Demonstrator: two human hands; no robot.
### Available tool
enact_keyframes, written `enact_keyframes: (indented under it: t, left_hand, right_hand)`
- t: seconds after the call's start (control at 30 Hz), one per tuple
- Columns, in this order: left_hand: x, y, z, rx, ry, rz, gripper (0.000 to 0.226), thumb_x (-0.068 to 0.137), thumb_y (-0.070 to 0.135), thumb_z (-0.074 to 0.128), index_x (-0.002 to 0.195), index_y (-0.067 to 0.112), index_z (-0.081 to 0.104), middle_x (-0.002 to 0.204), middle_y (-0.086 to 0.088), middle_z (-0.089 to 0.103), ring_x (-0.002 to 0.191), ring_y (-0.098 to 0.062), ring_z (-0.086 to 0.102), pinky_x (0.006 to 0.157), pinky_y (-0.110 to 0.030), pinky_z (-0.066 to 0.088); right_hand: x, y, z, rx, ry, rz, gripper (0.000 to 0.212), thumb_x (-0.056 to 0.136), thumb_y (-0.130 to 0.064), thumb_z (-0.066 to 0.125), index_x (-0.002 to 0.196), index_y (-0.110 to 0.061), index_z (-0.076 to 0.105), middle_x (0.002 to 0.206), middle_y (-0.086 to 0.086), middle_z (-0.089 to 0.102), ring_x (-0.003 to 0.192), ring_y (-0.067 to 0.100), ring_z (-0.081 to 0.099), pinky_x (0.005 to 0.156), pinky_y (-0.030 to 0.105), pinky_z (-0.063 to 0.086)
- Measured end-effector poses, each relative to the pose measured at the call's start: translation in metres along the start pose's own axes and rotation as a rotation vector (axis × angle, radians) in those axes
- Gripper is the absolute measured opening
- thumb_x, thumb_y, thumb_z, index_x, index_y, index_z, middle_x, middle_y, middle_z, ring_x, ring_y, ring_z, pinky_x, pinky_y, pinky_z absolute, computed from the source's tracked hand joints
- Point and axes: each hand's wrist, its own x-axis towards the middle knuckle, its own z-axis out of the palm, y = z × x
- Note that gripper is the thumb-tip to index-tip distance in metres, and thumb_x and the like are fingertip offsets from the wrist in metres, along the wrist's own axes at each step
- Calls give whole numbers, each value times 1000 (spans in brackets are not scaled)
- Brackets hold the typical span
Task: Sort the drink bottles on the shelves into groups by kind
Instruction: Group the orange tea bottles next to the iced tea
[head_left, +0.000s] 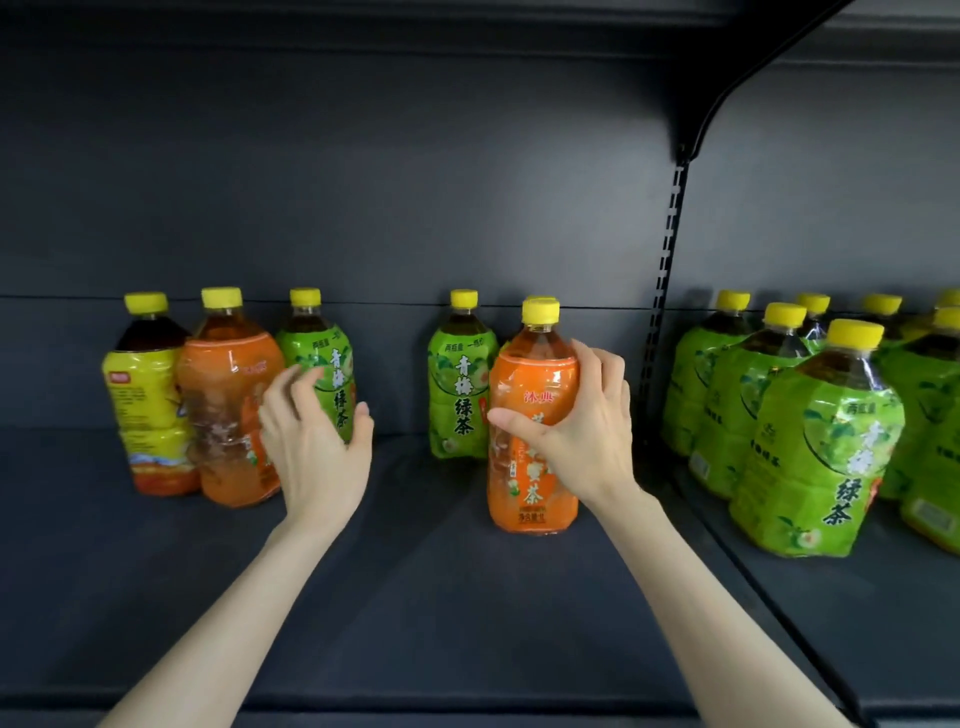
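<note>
On the dark shelf (415, 571) a yellow-label bottle (148, 410), an orange-label bottle (223, 410) and a green-label tea bottle (324, 358) stand in a row at the left. My left hand (317, 436) wraps around the lower part of that green bottle, fingers on its left side and thumb on its right. In the middle, my right hand (576, 431) grips another orange-label bottle (530, 374), which stands upright. A second green-label bottle (460, 384) stands just behind and left of it. Another yellow cap peeks out behind the orange bottle's cap.
Several green-label bottles (815, 441) are grouped on the adjoining shelf section to the right, past a black slotted upright (662, 291) and bracket. The shelf's back wall (363, 182) is dark grey. Bare shelf lies in front of the bottles.
</note>
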Motion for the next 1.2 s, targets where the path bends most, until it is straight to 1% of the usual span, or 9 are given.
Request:
enact_keyframes:
  t: [0.23,0.33,0.57,0.7,0.83,0.9,1.0,1.1,1.2]
  left_hand:
    - [35,-52,-23,74,115,-141,87,74,29,75,141,3,27,149,-23,21,136,-42,22,107,-52,19]
    - [49,-65,-26,41,52,-178,95,75,35,75,147,6,19,152,-21,18,139,-39,19,108,-52,20]
    - [60,-73,-34,36,14,-249,78,74,32,77,139,17,35,139,-20,38,128,-40,32,103,-51,26]
    - [56,-69,-49,-81,-22,-230,77,70,35,79,135,22,40,137,-15,42,126,-35,36,101,-51,34]
    - [34,-58,-65,-277,-104,-145,75,68,38,81,133,30,44,130,-3,46,121,-24,46,96,-46,45]
    - [22,-49,-74,-392,-166,-110,76,66,38,82,132,33,45,127,7,47,117,-15,49,95,-40,47]
    - [4,-30,-87,-585,-286,-105,78,65,39,78,134,36,41,130,14,49,117,-3,50,89,-20,45]
    - [-13,-14,-92,-740,-364,-249,80,65,41,72,134,38,32,121,26,46,110,8,49,79,-9,43]
    - [-28,2,-89,-878,-513,-494,65,67,54,58,126,38,36,107,25,52,98,3,54,69,-15,42]
  right_hand:
    - [-8,-34,44,234,-29,51,99,60,-62,79,138,-28,29,138,-1,36,126,20,41,97,46,49]
    - [-12,-44,56,362,-72,91,96,63,-52,81,138,-33,25,137,-4,43,119,16,50,88,33,52]
    - [-18,-51,62,433,-94,84,100,64,-53,73,145,-33,19,135,-10,43,117,10,50,81,16,46]
    - [-19,-54,61,429,-95,82,99,63,-53,72,145,-34,18,134,-10,43,117,11,50,79,14,46]
    - [-24,-57,57,386,-95,87,101,62,-58,71,145,-37,18,139,-6,44,119,13,51,87,29,53]
    - [-30,-60,52,381,-95,89,102,61,-60,71,145,-40,17,141,-6,43,121,15,51,89,32,53]
    - [-47,-66,39,382,-60,92,108,57,-63,72,145,-46,12,141,-8,43,121,12,51,90,31,51]
    - [-69,-70,28,471,-4,176,121,53,-56,78,148,-45,3,132,-13,46,113,6,54,84,23,48]
    - [-81,-69,23,570,-2,249,110,57,-51,85,145,-39,20,121,-17,54,107,4,59,85,27,53]
